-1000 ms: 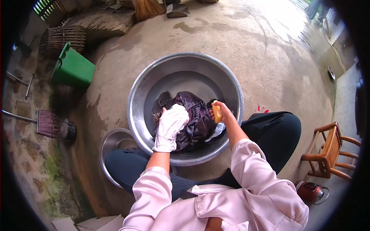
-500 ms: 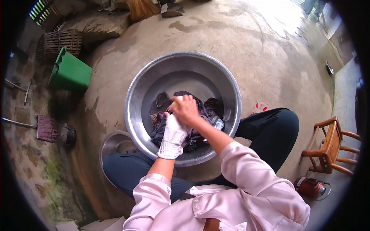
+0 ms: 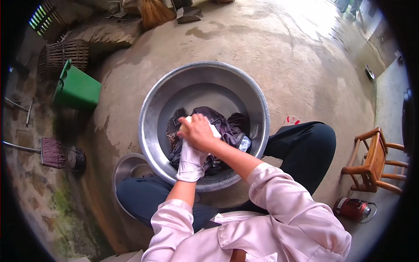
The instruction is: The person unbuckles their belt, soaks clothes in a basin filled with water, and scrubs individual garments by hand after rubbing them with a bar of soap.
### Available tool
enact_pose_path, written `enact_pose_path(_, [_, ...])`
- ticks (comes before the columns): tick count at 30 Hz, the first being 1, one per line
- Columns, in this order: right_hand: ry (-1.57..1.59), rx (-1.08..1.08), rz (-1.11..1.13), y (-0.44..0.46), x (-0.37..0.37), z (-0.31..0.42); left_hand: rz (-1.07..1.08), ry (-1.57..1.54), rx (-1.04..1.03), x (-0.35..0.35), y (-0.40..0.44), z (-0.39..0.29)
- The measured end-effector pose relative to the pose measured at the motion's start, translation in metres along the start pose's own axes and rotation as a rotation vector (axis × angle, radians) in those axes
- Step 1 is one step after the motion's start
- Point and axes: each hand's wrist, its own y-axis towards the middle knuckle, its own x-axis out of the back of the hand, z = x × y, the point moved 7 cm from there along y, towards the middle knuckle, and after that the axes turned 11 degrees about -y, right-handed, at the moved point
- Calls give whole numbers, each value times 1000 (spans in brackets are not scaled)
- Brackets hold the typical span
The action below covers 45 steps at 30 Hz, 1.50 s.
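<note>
A wide metal basin (image 3: 148,96) holds shallow water and a heap of dark wet clothes (image 3: 224,115). White cloth (image 3: 190,161) covers my left hand (image 3: 192,148) and wrist over the basin, so its fingers are hidden. Across the top of that cloth lies my right hand (image 3: 200,132), fingers curled over a pale bar of soap (image 3: 188,118) that is mostly covered. A light blue piece (image 3: 245,144) shows at the right side of the heap.
My bent legs flank the basin; a smaller metal basin (image 3: 120,174) stands at its left. Farther left are a green bin (image 3: 78,87) and a mop (image 3: 53,153). A wooden chair (image 3: 371,161) and a red thermos (image 3: 351,209) stand at the right.
My right hand has slid left and slightly down along the white cloth, toward the left hand's far end. More of the dark clothes shows beyond it. The whole view has shifted slightly.
</note>
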Motion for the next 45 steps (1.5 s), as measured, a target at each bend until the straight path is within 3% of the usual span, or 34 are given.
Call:
enact_pose_path(4, [-94,-257,140,9,-20,-62,255,-89,233,-30,0,25])
enact_pose_path(6, [-25,-361,208,7,-26,-75,143,-136,158,-39,-6,22])
enact_pose_path(7, [-47,-301,243,7,-23,-60,83,-161,124,-40,-8,22])
enact_pose_path(8, [-50,-202,146,3,-13,-34,21,80,-80,-28,3,11])
enact_pose_path(9, [-53,-102,50,-3,-4,-7,-17,117,-115,-17,1,2])
enact_pose_path(11, [56,32,60,-11,0,32,-48,111,-124,2,-4,-13])
enact_pose_path(15, [71,-21,101,-2,-10,11,-38,89,42,-2,-8,1])
enact_pose_path(16, [-7,-70,26,1,-9,-7,-29,87,94,-12,-9,8])
enact_pose_path(19, [-112,-280,284,8,-36,-73,-24,79,252,-37,-16,23])
enact_pose_path(21, [240,-347,649,7,-77,-109,-31,94,321,-49,-19,27])
enact_pose_path(24, [948,-303,734,-3,-99,-99,1,161,327,-47,-19,20])
enact_pose_path(26, [1138,-476,686,-9,-98,-98,92,160,290,-40,-20,11])
enact_pose_path(29, [1263,-632,549,-19,-98,-89,210,-150,250,-40,-17,0])
enact_pose_path(30, [1250,-661,448,-25,-91,-81,52,-188,117,-40,-14,-3])
enact_pose_path(31, [1457,-810,560,-30,-85,-64,105,-173,121,-19,-6,-13])
enact_pose_path(32, [1636,-995,659,-38,-78,-47,99,-715,202,-41,-16,-11])
enact_pose_path(35, [1830,-1042,612,-58,-166,-39,108,-900,114,-55,-23,-25])
enact_pose_path(36, [1825,-894,374,-54,-170,-37,135,-555,-12,-56,-21,-33])
enact_pose_path(37, [1447,-823,178,-51,-120,-33,154,-206,-133,-58,-20,-42])
enact_pose_path(39, [789,-731,186,-48,-88,-30,108,-19,-218,-39,-10,-56])
enact_pose_path(40, [608,-627,76,-41,-69,-19,76,38,-228,-38,-10,-58])
enact_pose_path(43, [349,-512,118,-26,-38,-18,144,59,9,-43,-6,-41])
enact_pose_path(44, [461,-611,134,-28,-60,-40,-18,79,-11,-34,1,-35])
enact_pose_path(45, [448,-695,117,-28,-64,-60,71,106,-33,-25,8,-31])
